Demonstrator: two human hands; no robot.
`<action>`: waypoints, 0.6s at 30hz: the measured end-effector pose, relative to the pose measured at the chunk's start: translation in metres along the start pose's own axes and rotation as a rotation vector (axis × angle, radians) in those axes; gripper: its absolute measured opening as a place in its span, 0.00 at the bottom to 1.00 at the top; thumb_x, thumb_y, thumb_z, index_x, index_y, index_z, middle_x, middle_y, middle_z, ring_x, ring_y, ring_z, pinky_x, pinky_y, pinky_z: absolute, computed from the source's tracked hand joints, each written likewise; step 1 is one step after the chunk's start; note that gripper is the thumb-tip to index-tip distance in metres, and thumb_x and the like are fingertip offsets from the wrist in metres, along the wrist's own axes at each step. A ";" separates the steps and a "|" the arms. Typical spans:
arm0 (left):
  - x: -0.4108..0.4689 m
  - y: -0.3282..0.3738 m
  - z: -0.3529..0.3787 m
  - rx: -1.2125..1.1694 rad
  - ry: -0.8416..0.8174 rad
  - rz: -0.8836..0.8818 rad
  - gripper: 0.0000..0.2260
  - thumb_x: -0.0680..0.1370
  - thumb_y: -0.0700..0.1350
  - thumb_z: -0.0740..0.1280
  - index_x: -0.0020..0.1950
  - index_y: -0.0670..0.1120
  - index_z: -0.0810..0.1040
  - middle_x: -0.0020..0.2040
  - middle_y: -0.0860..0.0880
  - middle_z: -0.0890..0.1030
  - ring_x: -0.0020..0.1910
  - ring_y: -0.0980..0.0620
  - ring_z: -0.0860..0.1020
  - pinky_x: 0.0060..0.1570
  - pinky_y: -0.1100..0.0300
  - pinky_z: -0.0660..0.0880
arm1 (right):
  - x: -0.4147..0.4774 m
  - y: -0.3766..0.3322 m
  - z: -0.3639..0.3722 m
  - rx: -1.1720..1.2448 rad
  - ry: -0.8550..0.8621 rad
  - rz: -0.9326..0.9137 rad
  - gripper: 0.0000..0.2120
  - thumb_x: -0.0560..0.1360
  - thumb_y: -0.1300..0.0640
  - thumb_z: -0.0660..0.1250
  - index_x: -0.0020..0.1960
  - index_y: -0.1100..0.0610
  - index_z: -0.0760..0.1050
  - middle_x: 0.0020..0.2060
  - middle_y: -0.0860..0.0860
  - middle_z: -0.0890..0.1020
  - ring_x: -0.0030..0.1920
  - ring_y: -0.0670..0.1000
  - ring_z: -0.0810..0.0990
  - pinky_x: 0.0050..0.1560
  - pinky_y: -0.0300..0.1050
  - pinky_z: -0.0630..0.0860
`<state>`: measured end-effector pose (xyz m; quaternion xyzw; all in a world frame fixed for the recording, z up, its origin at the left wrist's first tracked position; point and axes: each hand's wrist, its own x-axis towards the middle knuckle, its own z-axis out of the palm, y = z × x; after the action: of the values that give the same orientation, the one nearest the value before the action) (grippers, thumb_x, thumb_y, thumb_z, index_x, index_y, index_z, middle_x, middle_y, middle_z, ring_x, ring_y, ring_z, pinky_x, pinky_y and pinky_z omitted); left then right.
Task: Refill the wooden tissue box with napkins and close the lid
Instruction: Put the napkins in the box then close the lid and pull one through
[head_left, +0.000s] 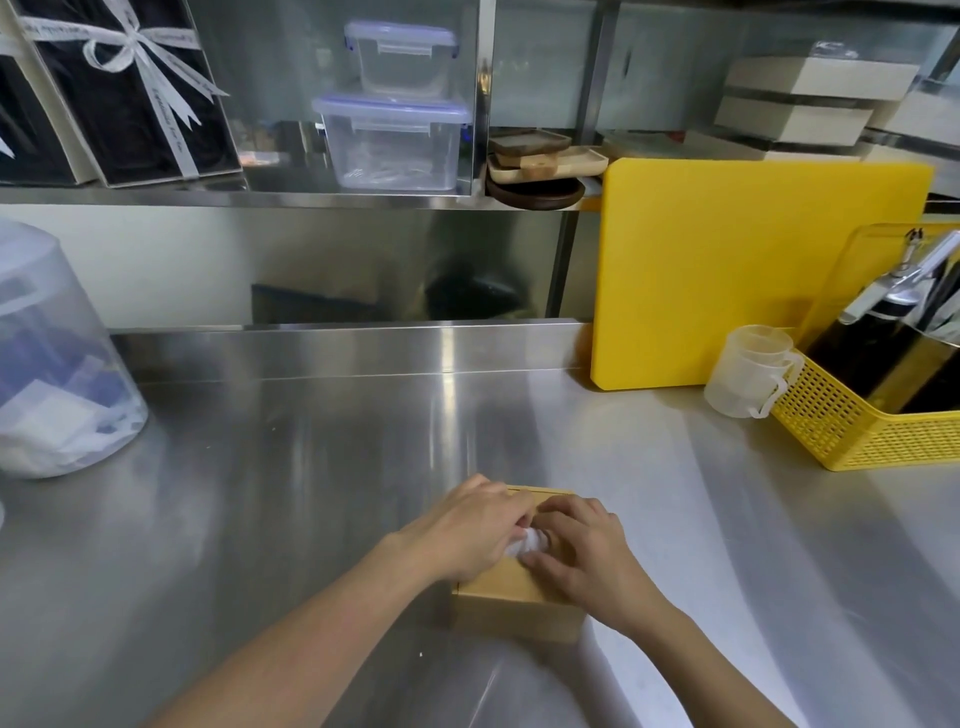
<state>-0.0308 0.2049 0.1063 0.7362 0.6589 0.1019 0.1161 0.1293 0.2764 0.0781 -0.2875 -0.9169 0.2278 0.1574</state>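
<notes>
Stainless-steel tabletop (311, 493) carries a light wooden tissue box (511, 603) near its front edge. Both hands rest on the box's top: the left hand (467, 535) and right hand (582, 551) have curled fingers (540, 561) pinching a crumpled white napkin (527, 543) between them.

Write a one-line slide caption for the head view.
Both hands, left and right, work a white napkin at the top of a wooden tissue box on a steel counter.
</notes>
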 end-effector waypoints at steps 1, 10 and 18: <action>0.000 0.000 -0.001 -0.013 0.007 0.003 0.05 0.79 0.48 0.57 0.44 0.52 0.65 0.49 0.48 0.77 0.48 0.47 0.71 0.54 0.53 0.68 | 0.002 0.000 0.001 0.000 -0.014 0.012 0.13 0.73 0.47 0.66 0.55 0.50 0.77 0.58 0.47 0.74 0.59 0.49 0.67 0.56 0.41 0.58; -0.007 -0.007 -0.004 -0.055 0.049 -0.085 0.10 0.75 0.53 0.65 0.53 0.52 0.71 0.48 0.52 0.74 0.48 0.53 0.66 0.48 0.59 0.63 | 0.002 -0.003 -0.006 -0.023 -0.023 -0.133 0.06 0.70 0.56 0.61 0.42 0.58 0.74 0.41 0.51 0.80 0.45 0.50 0.74 0.48 0.41 0.62; -0.011 -0.008 -0.006 -0.203 -0.055 -0.014 0.06 0.76 0.47 0.63 0.41 0.48 0.70 0.41 0.55 0.70 0.46 0.54 0.68 0.49 0.59 0.64 | 0.009 -0.005 -0.013 0.097 -0.180 -0.104 0.11 0.68 0.59 0.61 0.50 0.51 0.69 0.43 0.40 0.72 0.44 0.38 0.67 0.52 0.38 0.59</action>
<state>-0.0419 0.1953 0.1096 0.7186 0.6467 0.1472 0.2090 0.1255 0.2819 0.0928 -0.2099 -0.9290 0.2881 0.0998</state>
